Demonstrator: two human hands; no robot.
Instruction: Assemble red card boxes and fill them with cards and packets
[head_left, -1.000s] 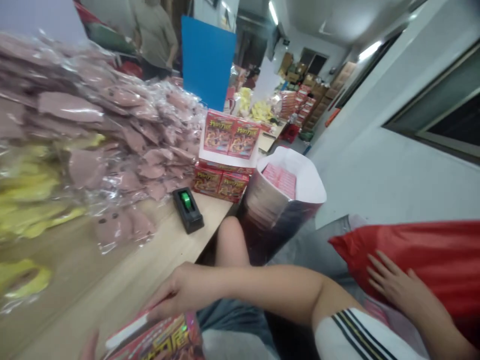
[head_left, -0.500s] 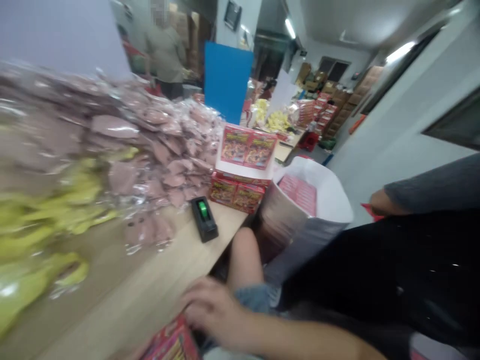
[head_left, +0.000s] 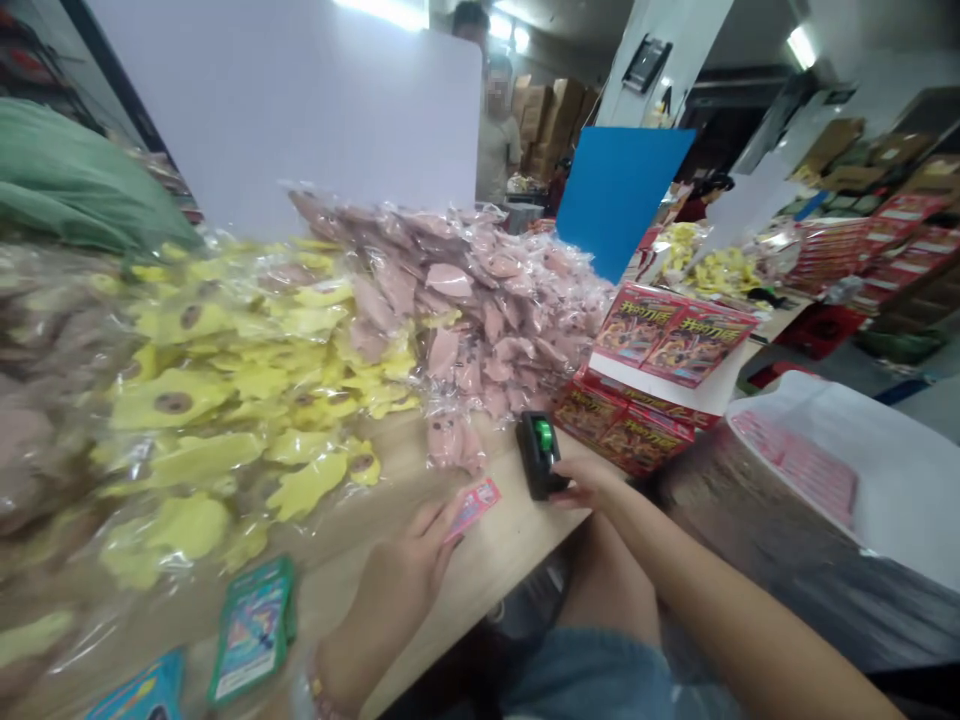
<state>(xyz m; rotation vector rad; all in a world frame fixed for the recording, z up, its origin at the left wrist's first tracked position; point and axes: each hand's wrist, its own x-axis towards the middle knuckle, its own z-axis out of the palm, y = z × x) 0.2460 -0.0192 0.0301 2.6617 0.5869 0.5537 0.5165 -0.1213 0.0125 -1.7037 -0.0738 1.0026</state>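
Observation:
My left hand (head_left: 409,560) pinches a small pink printed card (head_left: 474,508) between thumb and fingers, just above the wooden table. To its right, my right hand (head_left: 581,485) has its fingers curled against the near end of a black tape dispenser (head_left: 534,455) with a green core. Whether tape is between those fingers is too small to see. Just beyond the card lies a bagged pink piece with dark eye spots (head_left: 450,440). Green card packs (head_left: 253,630) and a blue pack (head_left: 142,690) lie left of my left wrist.
Bagged yellow pieces (head_left: 187,400) and a heap of bagged pink pieces (head_left: 495,300) cover the table's back. Red printed boxes (head_left: 630,430) are stacked right of the dispenser. A large white-lined bin (head_left: 885,460) stands off the table's right edge. Other people stand far back.
The view has turned left. A red box near my hands has left the view. My left hand now shows with a pink card, and my right hand has come to the tape dispenser.

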